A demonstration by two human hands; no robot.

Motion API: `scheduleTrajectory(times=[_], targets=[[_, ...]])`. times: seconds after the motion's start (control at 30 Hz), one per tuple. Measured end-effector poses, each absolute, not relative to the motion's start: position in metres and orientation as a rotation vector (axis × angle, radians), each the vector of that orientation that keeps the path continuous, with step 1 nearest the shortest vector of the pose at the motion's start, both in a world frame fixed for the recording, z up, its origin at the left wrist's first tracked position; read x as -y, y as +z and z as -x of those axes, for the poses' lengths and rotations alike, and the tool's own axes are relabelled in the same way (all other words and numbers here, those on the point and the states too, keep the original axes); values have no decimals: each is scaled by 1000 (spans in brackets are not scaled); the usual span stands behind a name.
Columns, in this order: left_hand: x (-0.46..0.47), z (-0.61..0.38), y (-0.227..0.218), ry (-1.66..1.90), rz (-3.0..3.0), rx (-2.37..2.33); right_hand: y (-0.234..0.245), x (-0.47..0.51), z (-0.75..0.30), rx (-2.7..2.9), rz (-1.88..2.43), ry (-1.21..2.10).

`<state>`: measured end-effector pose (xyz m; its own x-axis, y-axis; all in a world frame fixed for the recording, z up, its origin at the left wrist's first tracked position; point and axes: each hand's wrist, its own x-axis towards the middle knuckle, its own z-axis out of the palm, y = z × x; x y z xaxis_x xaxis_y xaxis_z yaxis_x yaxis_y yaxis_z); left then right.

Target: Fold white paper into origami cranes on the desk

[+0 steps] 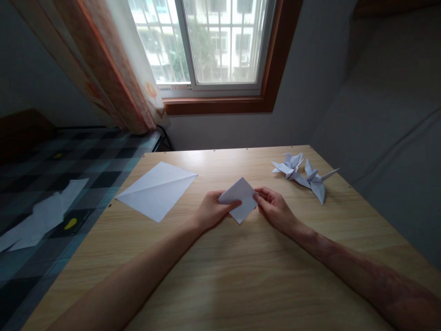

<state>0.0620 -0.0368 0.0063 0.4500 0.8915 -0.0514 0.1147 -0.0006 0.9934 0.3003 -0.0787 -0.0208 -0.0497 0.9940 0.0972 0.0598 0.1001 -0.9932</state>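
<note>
A small folded white paper square [240, 198] lies diamond-wise on the wooden table [220, 276]. My left hand [212, 212] pinches its left corner, thumb on top. My right hand [274, 207] pinches its right corner with thumb and fingers closed on the edge. A larger white sheet [156, 191] with a diagonal crease lies flat to the left. Two finished white paper cranes [305, 174] rest on the table to the right of my hands.
A bed with a dark checked cover [69, 174] borders the table's left side, with loose white paper [41, 214] on it. Behind the table are a window [210, 46] and a patterned curtain [117, 78]. A grey wall runs along the right.
</note>
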Motion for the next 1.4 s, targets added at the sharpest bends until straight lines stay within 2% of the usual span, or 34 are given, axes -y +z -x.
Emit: scheduleTrajectory(times=[0.13, 0.23, 0.47, 0.73, 1.03, 1.13, 1.27, 1.33, 1.4], targets=[[32, -65, 2, 995, -1306, -955, -21, 78, -305, 1327, 1200, 1136], [30, -65, 0, 1080, -1315, -931, -12, 80, -306, 1535, 1238, 1117], [35, -63, 3, 838, -1635, -939, -5, 82, -303, 1368, 1223, 1155], [35, -61, 10, 777, -1606, -843, -23, 76, -306, 1291, 1224, 1149], [31, -58, 9, 805, -1638, -970, -20, 76, -301, 1406, 1186, 1144], [28, -56, 4, 969, -1673, -1119, -22, 75, -300, 1383, 1202, 1150], [29, -55, 3, 1223, -2123, -1251, -24, 75, -302, 1524, 1316, 936], [35, -56, 6, 1096, -2442, -1028, -22, 75, -303, 1647, 1370, 758], [42, -56, 9, 774, -2660, -657, -21, 75, -305, 1772, 1399, 588]])
